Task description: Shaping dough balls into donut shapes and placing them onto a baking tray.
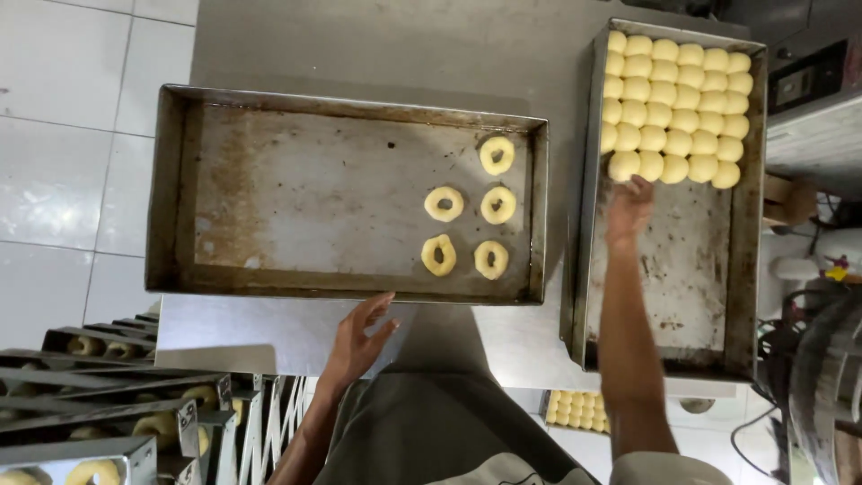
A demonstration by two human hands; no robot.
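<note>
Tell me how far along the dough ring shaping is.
Done: five dough rings lie at the right end of the left tray. In hand: the right hand reaches the nearest dough balls in the right tray; the left hand hovers open. Left: about thirty balls unshaped.

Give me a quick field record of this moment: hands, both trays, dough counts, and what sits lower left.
left hand: open, empty, at the near rim of the left tray
right hand: reaching into the right tray, at the nearest row of dough balls; grip cannot be told
left tray contents: five dough rings, grouped at its right end
right tray contents: dough balls packed in rows at the far end, near part bare
lower left: rack of trays holding more rings
</note>
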